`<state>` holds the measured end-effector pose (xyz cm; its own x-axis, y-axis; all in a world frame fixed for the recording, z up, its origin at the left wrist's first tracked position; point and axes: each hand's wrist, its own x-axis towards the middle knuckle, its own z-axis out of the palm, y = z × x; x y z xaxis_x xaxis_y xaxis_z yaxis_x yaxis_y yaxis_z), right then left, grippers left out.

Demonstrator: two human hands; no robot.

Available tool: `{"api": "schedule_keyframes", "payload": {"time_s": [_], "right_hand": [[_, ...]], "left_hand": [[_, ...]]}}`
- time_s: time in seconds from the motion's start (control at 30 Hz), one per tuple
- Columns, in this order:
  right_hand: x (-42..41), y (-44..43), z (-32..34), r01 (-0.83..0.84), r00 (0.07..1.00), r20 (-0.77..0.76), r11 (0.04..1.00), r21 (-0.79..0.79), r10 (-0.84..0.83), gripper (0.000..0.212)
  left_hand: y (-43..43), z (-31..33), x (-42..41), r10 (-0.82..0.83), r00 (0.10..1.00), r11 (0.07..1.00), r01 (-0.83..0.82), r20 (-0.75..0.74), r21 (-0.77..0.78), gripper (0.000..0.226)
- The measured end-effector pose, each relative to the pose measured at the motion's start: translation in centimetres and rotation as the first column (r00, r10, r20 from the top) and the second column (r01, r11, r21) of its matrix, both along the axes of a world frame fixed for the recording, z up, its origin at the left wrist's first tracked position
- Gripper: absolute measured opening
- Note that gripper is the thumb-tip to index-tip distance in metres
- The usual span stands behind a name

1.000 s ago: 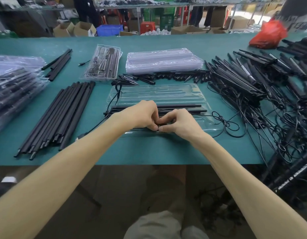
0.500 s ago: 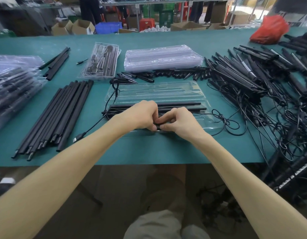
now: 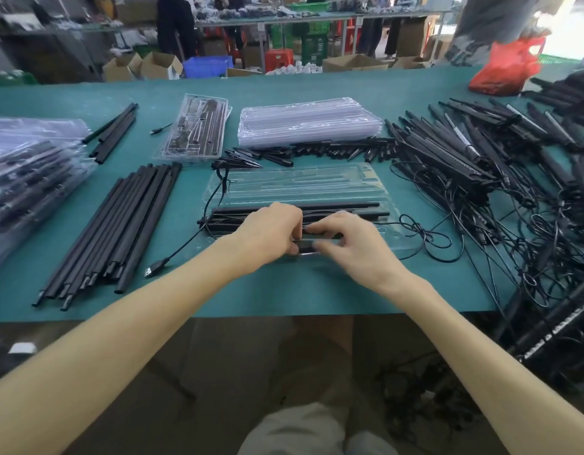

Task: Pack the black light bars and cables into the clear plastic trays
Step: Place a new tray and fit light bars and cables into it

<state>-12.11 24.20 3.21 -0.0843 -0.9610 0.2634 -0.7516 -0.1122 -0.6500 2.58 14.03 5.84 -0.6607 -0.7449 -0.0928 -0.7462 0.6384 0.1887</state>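
An open clear plastic tray point(image 3: 303, 185) lies on the green table in front of me. Black light bars point(image 3: 349, 208) lie lengthwise in its near half. A thin black cable point(image 3: 215, 195) runs off the tray's left end to a USB plug point(image 3: 152, 269). My left hand point(image 3: 270, 233) and my right hand point(image 3: 353, 244) meet over the tray's near edge. Both pinch a short black piece point(image 3: 305, 248) between fingertips and thumbs. Their fingers hide most of that piece.
A row of loose black bars point(image 3: 113, 224) lies at the left, filled trays point(image 3: 27, 165) at far left. A packed tray point(image 3: 198, 129) and a stack of empty trays point(image 3: 308, 124) sit behind. A tangle of bars and cables point(image 3: 500, 178) fills the right side. A red bag point(image 3: 505, 68) sits at back right.
My hands stay over the tray's near edge and have drawn slightly apart, showing more of the black piece between them. The view has shifted a little.
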Motion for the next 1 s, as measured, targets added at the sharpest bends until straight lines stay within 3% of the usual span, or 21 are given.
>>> {"api": "schedule_keyframes", "payload": {"time_s": [0.17, 0.3, 0.4, 0.63, 0.7, 0.83, 1.0], "right_hand": [[-4.8, 2.3, 1.2, 0.345, 0.924, -0.118, 0.926, -0.153, -0.364, 0.028], [-9.0, 3.4, 1.7, 0.559, 0.775, -0.397, 0.826, 0.069, -0.491, 0.039], [-9.8, 3.7, 1.1, 0.612, 0.738, -0.472, 0.773, 0.167, -0.482, 0.037], [-9.5, 3.6, 0.3, 0.572, 0.792, -0.337, 0.812, 0.118, -0.509, 0.022], [-9.6, 3.7, 0.6, 0.55, 0.818, -0.261, 0.83, 0.094, -0.513, 0.02], [-9.7, 4.4, 1.3, 0.547, 0.829, -0.076, 0.832, -0.097, -0.554, 0.014], [-9.5, 5.1, 1.8, 0.541, 0.835, -0.015, 0.824, -0.169, -0.551, 0.005]], "left_hand": [[-0.4, 1.2, 0.5, -0.041, 0.999, 0.995, 0.041, -0.005, 0.088, 0.023], [-0.4, 1.6, -0.1, -0.031, 0.997, 0.999, 0.032, -0.064, 0.009, 0.016], [-0.1, 1.1, -0.7, -0.026, 0.988, 0.994, 0.009, -0.155, -0.112, 0.024], [1.1, -2.1, -2.1, -0.121, 0.992, 0.981, 0.113, -0.038, -0.157, 0.056], [1.3, -2.9, -2.3, -0.121, 0.991, 0.976, 0.107, -0.06, -0.187, 0.055], [1.5, -3.8, -2.2, -0.124, 0.973, 0.979, 0.089, -0.194, -0.183, 0.057], [1.4, -4.3, -2.0, -0.147, 0.971, 0.969, 0.103, -0.19, -0.225, 0.052]]}}
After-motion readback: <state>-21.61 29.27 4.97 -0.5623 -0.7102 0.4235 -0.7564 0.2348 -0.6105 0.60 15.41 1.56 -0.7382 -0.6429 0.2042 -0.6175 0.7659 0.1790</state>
